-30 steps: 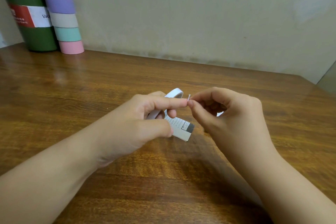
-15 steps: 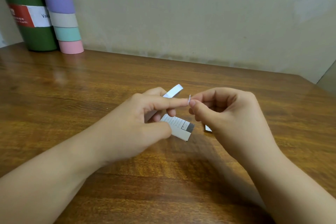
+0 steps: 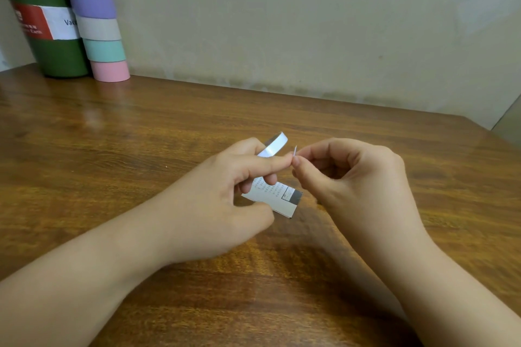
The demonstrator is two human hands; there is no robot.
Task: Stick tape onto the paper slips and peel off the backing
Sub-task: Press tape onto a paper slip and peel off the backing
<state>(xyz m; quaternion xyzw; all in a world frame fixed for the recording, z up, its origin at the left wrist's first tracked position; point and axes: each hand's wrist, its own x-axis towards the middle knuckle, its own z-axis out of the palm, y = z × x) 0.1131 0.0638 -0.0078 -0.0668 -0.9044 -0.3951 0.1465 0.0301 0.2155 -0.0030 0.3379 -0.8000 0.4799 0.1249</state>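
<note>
Head view.

1. Left hand [image 3: 225, 200]: raised over the table, mid-scene. Fingers curled round a printed paper slip [image 3: 277, 196]; forefinger stretched right, its tip meeting the right hand's fingertips.
2. Slip: white, small dark print, a grey block at its right end. Juts out right and near from under the left fingers, clear of the tabletop.
3. Tape strip [image 3: 275, 145]: white, glossy, curving up and away from behind the left forefinger, far end free in the air.
4. Right hand [image 3: 358, 177]: just right of the left hand, fingers curled. Thumb and forefinger pinch a thin white sliver [image 3: 295, 150] that stands upright just above the fingertips. Whether it is backing or a tape edge cannot be told.
5. The two hands touch at the fingertips.
6. Table [image 3: 141, 135]: brown wood, glossy.
7. Green bottle [image 3: 48, 25]: far left, against the wall, red-and-white label.
8. Banded tube [image 3: 95, 17]: touching the bottle's right side; grey, purple, teal and pink rings.
</note>
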